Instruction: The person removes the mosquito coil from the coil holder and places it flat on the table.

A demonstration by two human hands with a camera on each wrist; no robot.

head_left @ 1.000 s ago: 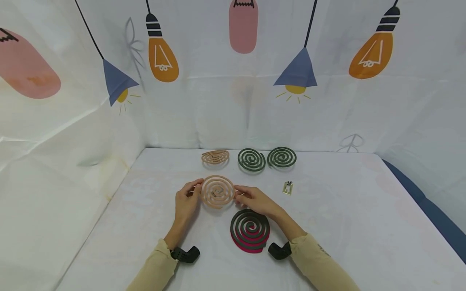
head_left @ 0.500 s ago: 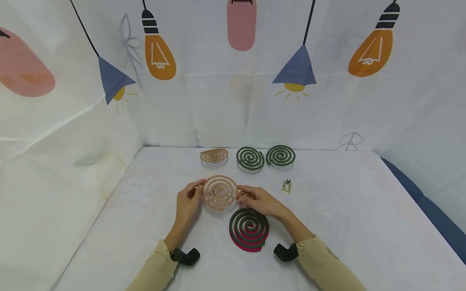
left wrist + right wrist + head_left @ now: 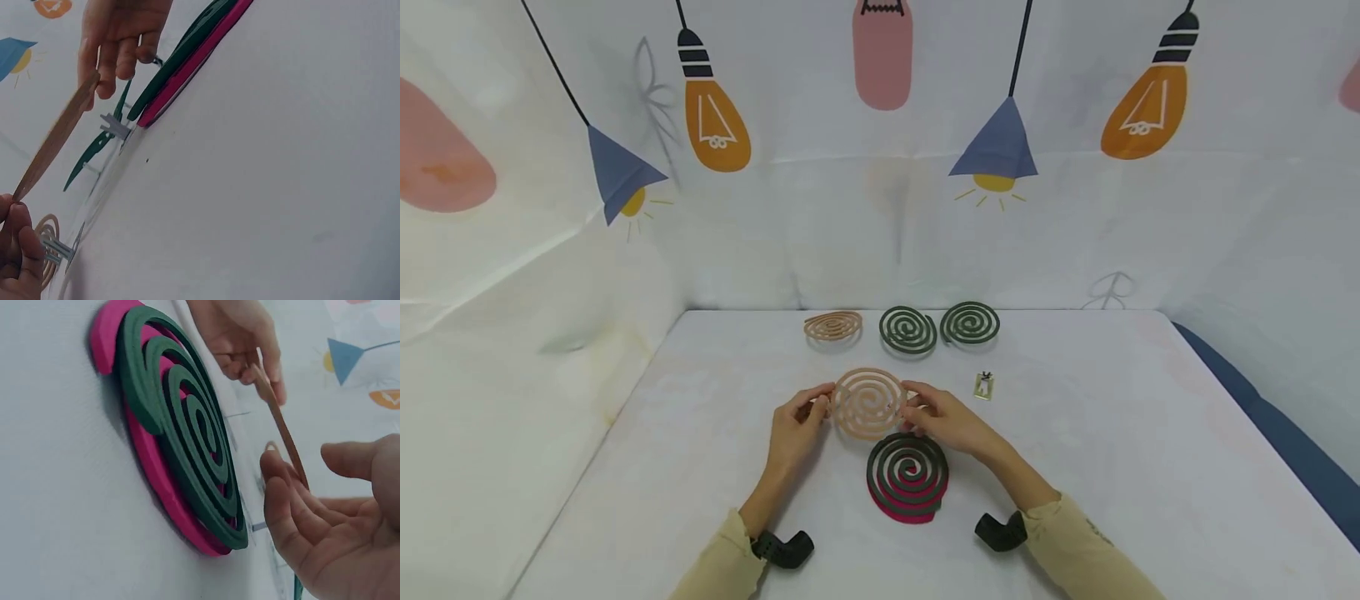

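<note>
A tan mosquito coil (image 3: 867,406) is held above the table between both hands, its flat face toward the head camera. My left hand (image 3: 798,427) pinches its left edge between thumb and fingers. At the opposite edge, the fingers of my right hand (image 3: 951,421) touch the coil; in the right wrist view that thumb stands apart from it. Just in front lies a dark green coil (image 3: 891,450) on top of a pink coil (image 3: 917,517), slightly offset. The wrist views show the tan coil edge-on.
Along the table's back edge sit another tan coil (image 3: 833,326) and two green coils (image 3: 907,331) (image 3: 970,323), apparently raised on small stands. A small metal stand piece (image 3: 983,386) lies right of my right hand. A printed white cloth (image 3: 850,225) hangs behind the table.
The tan coil has moved right and slightly closer to me, over the far side of the green and pink stack. Both hands have moved along with it. The head view has shifted a little.
</note>
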